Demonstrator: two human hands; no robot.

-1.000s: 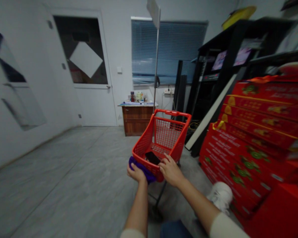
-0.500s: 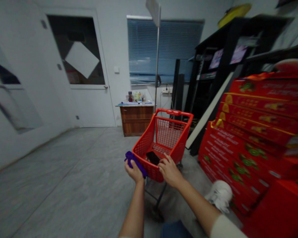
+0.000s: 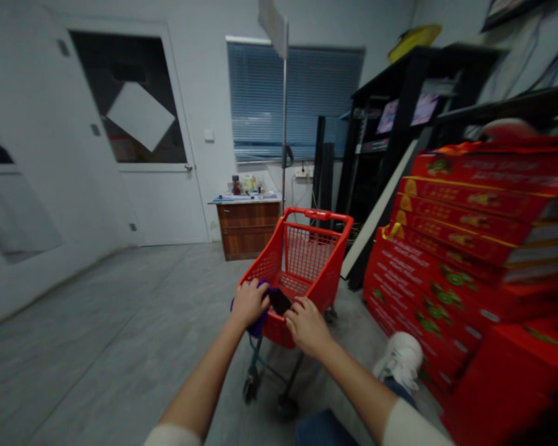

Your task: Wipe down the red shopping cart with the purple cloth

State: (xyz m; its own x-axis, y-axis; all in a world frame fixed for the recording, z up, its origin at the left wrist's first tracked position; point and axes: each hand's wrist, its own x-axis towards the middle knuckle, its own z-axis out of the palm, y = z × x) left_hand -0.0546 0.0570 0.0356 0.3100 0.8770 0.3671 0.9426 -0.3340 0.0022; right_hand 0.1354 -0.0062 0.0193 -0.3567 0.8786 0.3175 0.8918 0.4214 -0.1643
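A small red plastic shopping cart (image 3: pixel 309 251) stands in front of me with its basket end nearest. My left hand (image 3: pixel 250 303) is curled over the left part of the near rim, palm down, gripping a purple cloth (image 3: pixel 258 326) that hangs outside it. Much of the cloth is hidden under the hand. At the right of the same rim, my right hand (image 3: pixel 305 323) bends its fingers over the edge. Between both hands a flat black object (image 3: pixel 279 301), like a phone, shows at the basket's near end; my right fingertips are close to it.
Stacked red cartons (image 3: pixel 446 266) rise on the right, a white shoe (image 3: pixel 402 359) beside them. Behind the cart are a wooden cabinet (image 3: pixel 246 232) with bottles on top and a thin pole (image 3: pixel 284 124) with a sign. A black rack (image 3: pixel 400 93) and white door (image 3: pixel 167 204) stand further back.
My left hand has turned from holding the purple cloth palm up beside the cart to lying over the rim with it. The view has shifted slightly; my right hand stays at the rim.
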